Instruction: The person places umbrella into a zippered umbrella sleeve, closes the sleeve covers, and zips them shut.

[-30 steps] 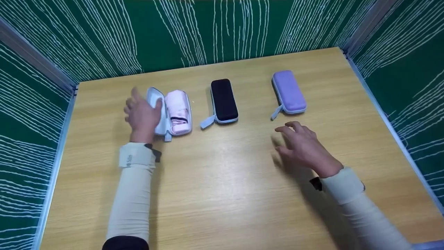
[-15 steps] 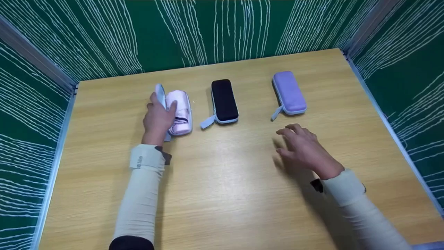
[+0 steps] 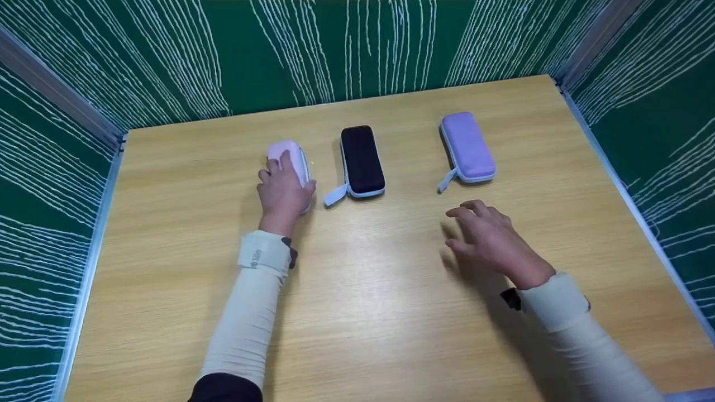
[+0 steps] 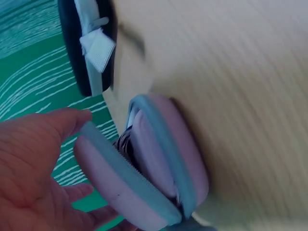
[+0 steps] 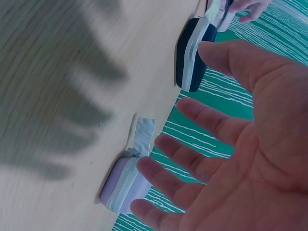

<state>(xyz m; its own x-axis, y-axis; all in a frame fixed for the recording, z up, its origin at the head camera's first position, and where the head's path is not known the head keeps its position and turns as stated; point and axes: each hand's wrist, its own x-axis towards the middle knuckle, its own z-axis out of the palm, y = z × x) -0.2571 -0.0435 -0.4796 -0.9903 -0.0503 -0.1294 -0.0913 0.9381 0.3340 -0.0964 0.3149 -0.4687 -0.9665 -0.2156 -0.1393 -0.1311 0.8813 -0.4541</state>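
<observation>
A pale pink zip case (image 3: 282, 147) lies at the back left in the head view. My left hand (image 3: 284, 194) rests over its lid, fingers along the top and thumb at the right edge. From the left wrist, the lid (image 4: 113, 185) still stands ajar over the base, and a pink folded bundle (image 4: 147, 149) with a dark band shows inside. The thumb touches the lid's rim. My right hand (image 3: 490, 237) hovers above the table with loosely bent fingers, holding nothing. Nearest to it is a purple zip case (image 3: 468, 146), closed, its grey pull tab towards the hand.
A black zip case (image 3: 362, 159), closed, lies between the pink and purple ones, its light pull tab (image 3: 335, 195) sticking out front left. Green panels (image 3: 385, 50) with white wavy lines enclose the wooden table (image 3: 357, 312) at the back and both sides.
My left hand has moved right from the far side of the open lid, swinging it over onto the base and covering the pink bundle in the head view. The right hand has barely moved.
</observation>
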